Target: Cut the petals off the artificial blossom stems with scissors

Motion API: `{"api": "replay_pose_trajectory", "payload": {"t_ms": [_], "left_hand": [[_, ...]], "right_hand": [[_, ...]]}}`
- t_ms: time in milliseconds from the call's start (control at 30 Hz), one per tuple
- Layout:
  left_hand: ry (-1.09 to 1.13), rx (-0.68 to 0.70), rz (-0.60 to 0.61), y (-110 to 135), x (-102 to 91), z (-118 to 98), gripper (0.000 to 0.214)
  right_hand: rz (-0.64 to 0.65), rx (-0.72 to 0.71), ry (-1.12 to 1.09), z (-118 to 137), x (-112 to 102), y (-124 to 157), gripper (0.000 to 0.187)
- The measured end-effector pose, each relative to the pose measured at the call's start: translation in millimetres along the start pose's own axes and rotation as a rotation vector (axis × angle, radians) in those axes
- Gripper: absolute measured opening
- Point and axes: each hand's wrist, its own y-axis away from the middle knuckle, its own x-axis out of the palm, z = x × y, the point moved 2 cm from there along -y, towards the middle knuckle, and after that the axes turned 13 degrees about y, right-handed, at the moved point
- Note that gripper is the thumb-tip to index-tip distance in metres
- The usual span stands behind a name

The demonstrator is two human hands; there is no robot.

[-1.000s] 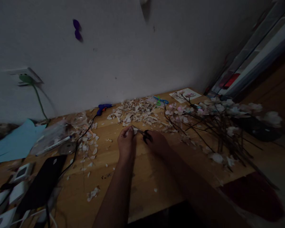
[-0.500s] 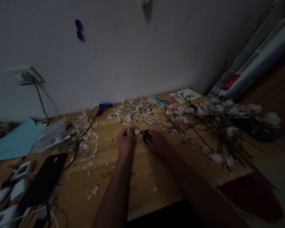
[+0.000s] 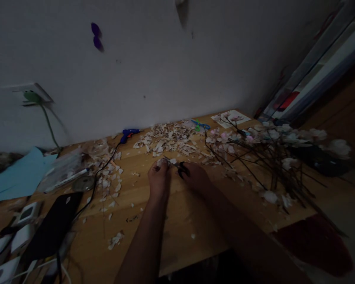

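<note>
Over the middle of the wooden table, my left hand (image 3: 159, 176) pinches a small pale shell-like piece (image 3: 160, 161) between thumb and fingers. Just to its right, my right hand (image 3: 195, 176) is closed round the black handles of a pair of scissors (image 3: 182, 169). The scissor blades point left and reach the pale piece at my left fingertips. A small whitish bit (image 3: 173, 161) shows by the blades; whether it is cut loose I cannot tell. Beyond both hands lies a heap of pale dry scraps (image 3: 171, 138).
A blue glue gun (image 3: 129, 134) with a black cord lies behind left. Blue-green scissors (image 3: 199, 125) rest by the heap. Branches with pale blossoms (image 3: 273, 136) spread on the right. A black phone-like slab (image 3: 55, 225), white chargers (image 3: 29, 213) and blue paper (image 3: 23, 173) occupy the left.
My left hand has turned slightly and shifted a little right, with the pale piece turned in its fingers. The scissors stay at the piece, and my right hand has barely moved.
</note>
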Motion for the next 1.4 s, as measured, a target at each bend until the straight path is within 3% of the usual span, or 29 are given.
{"api": "replay_pose_trajectory", "payload": {"t_ms": [200,400,633,867,1067,1133,1300,1400], "left_hand": [[-0.126,-0.027,0.011,-5,-7.0,-4,0.033],[-0.035,-0.017,0.024,-1,-1.0,-7,0.033],[-0.235,0.065,0.050,1,1.4,-18,0.025],[-0.139,0.052,0.055,-3,-2.0,-9,0.026],[-0.294,0.103,0.103,-7,-5.4,-12,0.021],[-0.232,0.056,0.104,-5,-3.7,-11,0.022],[0.274,-0.209,0.021,3,5.7,1,0.027],[0.342,-0.223,0.003,3,6.2,6,0.028]], "right_hand": [[-0.007,-0.009,-0.006,0,0,1,0.027],[-0.004,-0.007,-0.013,-1,2,0,0.028],[0.006,0.024,-0.018,-1,1,0,0.029],[-0.009,0.002,-0.027,-1,1,0,0.029],[-0.022,-0.005,-0.023,-2,3,0,0.031],[-0.021,0.000,-0.036,-3,4,0,0.032],[-0.007,0.010,-0.040,-1,2,0,0.029],[-0.011,0.006,-0.018,0,0,0,0.027]]}}
